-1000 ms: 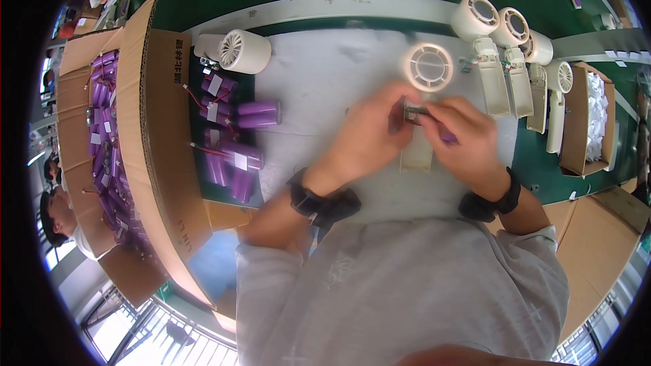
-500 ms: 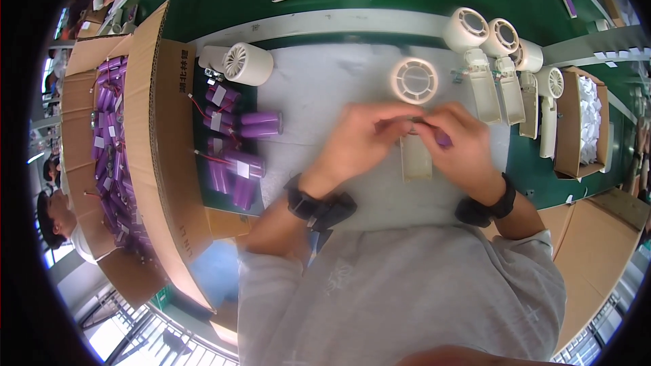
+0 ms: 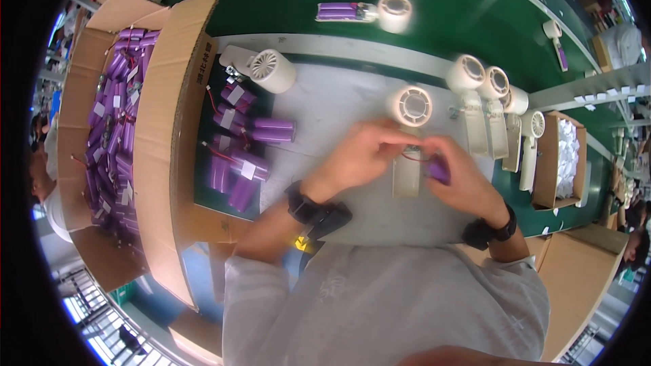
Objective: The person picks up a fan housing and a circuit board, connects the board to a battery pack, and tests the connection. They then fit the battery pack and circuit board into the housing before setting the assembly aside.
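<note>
1. Right hand [image 3: 468,186]: grip pressed around a purple battery cell [image 3: 439,169]; only one end of the cell shows between thumb and fingers.
2. Left hand [image 3: 359,156]: fingertips pinched together at the top of the handle of a cream handheld fan [image 3: 409,135], just left of the right grip. A thin red wire [image 3: 413,157] runs between the two grips; which fingers touch it I cannot tell.
3. The fan lies flat on the grey mat [image 3: 339,102] of the bench [image 3: 305,0]; its round grilled head is just beyond the grips, its handle passes under them toward the person.
4. Both wrists carry black bands; grey sleeves below.
5. Left of the left grip, on the mat edge: loose purple battery packs [image 3: 244,156] with white labels and red leads, well apart from the hands.
6. Beyond those packs, another cream fan [image 3: 268,71] lying on its side.
7. Right of the right grip: a row of finished fans [image 3: 488,95], close together, heads pointing away.
8. Further right, a small carton [image 3: 553,163] with white contents.
9. Far left: a large open cardboard box [image 3: 163,129] full of purple cells.
10. Farthest out, on the green belt: a purple pack [image 3: 339,11] beside a tape roll [image 3: 395,12].
</note>
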`<state>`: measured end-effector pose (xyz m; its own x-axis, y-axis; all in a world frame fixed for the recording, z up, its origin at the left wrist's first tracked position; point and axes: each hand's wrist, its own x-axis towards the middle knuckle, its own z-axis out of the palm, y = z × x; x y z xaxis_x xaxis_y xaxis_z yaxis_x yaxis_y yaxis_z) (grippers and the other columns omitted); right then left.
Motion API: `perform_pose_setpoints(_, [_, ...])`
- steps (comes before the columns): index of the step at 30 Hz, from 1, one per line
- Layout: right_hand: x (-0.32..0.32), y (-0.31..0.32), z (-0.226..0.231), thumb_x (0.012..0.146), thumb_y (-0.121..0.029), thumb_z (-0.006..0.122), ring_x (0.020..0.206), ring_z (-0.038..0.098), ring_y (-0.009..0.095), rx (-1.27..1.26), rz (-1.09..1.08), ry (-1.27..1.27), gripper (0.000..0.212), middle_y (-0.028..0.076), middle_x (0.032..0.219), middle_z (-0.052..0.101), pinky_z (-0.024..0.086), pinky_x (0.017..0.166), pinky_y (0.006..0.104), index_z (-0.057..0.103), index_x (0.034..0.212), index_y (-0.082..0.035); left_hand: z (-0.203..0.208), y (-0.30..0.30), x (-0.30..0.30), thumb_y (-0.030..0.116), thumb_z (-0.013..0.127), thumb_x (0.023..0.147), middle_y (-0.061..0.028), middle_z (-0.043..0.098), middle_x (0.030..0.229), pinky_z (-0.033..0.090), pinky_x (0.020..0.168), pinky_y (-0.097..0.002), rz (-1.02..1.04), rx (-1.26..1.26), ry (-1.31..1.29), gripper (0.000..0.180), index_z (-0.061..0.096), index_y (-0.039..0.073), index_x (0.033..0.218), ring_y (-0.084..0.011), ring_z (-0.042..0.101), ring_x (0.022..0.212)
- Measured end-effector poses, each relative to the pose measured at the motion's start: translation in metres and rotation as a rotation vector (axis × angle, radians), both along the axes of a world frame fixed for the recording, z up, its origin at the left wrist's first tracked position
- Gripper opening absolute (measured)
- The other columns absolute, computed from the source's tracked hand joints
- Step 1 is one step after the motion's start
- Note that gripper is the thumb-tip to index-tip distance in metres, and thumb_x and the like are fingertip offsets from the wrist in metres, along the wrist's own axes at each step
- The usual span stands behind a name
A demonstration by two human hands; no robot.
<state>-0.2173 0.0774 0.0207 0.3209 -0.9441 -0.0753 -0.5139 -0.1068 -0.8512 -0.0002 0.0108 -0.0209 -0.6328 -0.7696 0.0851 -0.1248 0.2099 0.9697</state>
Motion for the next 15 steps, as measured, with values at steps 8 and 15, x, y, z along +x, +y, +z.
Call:
perform_pose_setpoints(8, [0.0, 0.0, 0.029, 0.086, -0.004, 0.062, 0.073, 0.065, 0.03, 0.561, -0.235, -0.132, 0.029, 0.014, 0.097, 0.062, 0.053, 0.068, 0.0392, 0.055, 0.114, 0.001, -0.004, 0.001, -0.004, -0.003, 0.061, 0.085, -0.0112, 0.066, 0.094, 0.052, 0.071, -0.0332, 0.021, 0.026, 0.006, 0.028, 0.074, 0.011, 0.105, -0.0238, 0.066, 0.081])
perform_pose_setpoints(15, [-0.024, 0.004, 0.028, 0.087, -0.01, 0.066, 0.073, 0.066, 0.031, -0.105, -0.004, 0.618, 0.028, 0.018, 0.094, 0.067, 0.053, 0.069, 0.0397, 0.059, 0.112, 0.001, -0.009, 0.001, -0.012, -0.002, 0.062, 0.085, -0.0115, 0.065, 0.094, 0.053, 0.073, -0.0334, 0.041, 0.002, 0.022, 0.027, 0.074, 0.011, 0.105, -0.0238, 0.066, 0.083])
